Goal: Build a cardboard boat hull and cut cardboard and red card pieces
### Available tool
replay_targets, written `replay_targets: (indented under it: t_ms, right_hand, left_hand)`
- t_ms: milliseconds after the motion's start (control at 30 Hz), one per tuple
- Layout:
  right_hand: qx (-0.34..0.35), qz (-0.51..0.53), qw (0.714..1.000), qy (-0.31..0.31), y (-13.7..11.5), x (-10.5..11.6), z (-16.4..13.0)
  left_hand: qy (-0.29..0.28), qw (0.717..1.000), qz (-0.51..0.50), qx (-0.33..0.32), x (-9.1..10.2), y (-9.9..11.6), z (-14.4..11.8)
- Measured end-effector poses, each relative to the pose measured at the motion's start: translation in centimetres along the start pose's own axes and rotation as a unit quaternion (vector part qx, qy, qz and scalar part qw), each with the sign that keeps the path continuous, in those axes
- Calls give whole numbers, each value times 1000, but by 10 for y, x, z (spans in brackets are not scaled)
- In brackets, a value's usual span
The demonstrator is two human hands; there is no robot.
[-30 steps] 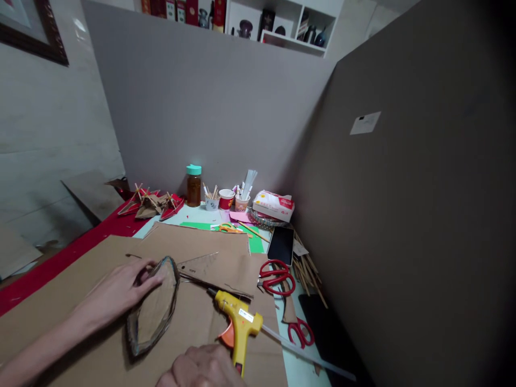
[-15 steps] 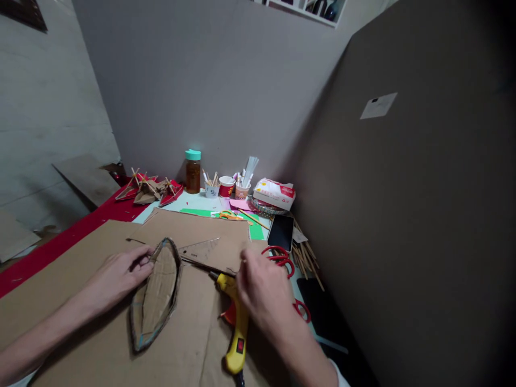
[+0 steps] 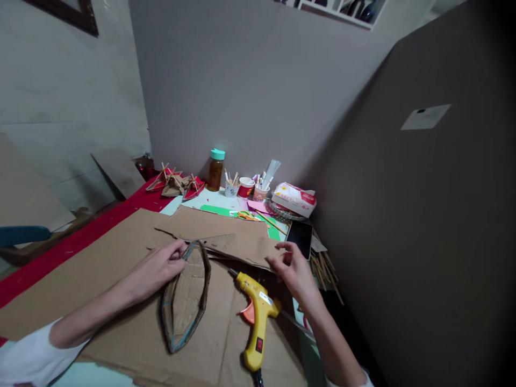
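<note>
Boat-shaped cardboard hull (image 3: 185, 301): pointed oval, corrugated rim edged blue, flat on the large cardboard sheet (image 3: 100, 269). Left hand (image 3: 159, 266) pinches its upper rim. Right hand (image 3: 292, 269), fingers loosely curled, grips the edge of a smaller cardboard piece (image 3: 237, 244). Yellow glue gun (image 3: 258, 317) lies between the hands. Paper cups (image 3: 245, 189) hold sticks.

At the back of the desk (image 3: 209, 199), an amber jar (image 3: 215, 170) with a teal lid stands beside three small cups (image 3: 245, 188) holding sticks and pens. A tissue pack (image 3: 294, 199) lies to their right, a dark phone (image 3: 299, 238) in front of it. Orange scissors (image 3: 245, 215) rest on green paper (image 3: 226, 211). Small red and brown paper models (image 3: 175, 181) sit at left, on a red cloth (image 3: 72, 244).
</note>
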State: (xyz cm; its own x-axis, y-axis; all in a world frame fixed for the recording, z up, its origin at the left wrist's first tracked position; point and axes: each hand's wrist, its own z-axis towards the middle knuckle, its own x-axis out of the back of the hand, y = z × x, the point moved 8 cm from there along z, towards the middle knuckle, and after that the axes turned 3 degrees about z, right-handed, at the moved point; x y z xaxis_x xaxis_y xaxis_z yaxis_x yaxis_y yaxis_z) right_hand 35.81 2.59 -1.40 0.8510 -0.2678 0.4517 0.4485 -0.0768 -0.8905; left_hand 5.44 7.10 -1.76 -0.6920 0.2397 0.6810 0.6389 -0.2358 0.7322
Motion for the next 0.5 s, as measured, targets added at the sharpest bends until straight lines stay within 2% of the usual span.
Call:
replay_targets:
  t_ms: [100, 200, 267, 367, 500]
  right_hand:
    - [-25, 143, 989, 5, -3, 2, -1]
    - [-38, 241, 970, -6, -12, 1, -6]
    - [-44, 331, 943, -16, -19, 1, -10]
    - [-41, 450, 892, 4, -27, 12, -15]
    - [-50, 509, 858, 46, -28, 26, -19]
  left_hand:
    - [-31, 998, -62, 16, -3, 5, -2]
    - [-48, 993, -106, 34, -7, 4, -2]
    - [-57, 991, -116, 45, -10, 0, -1]
    - [-61, 984, -150, 78, -13, -8, 0]
    - [-92, 960, -238, 113, -20, -11, -4]
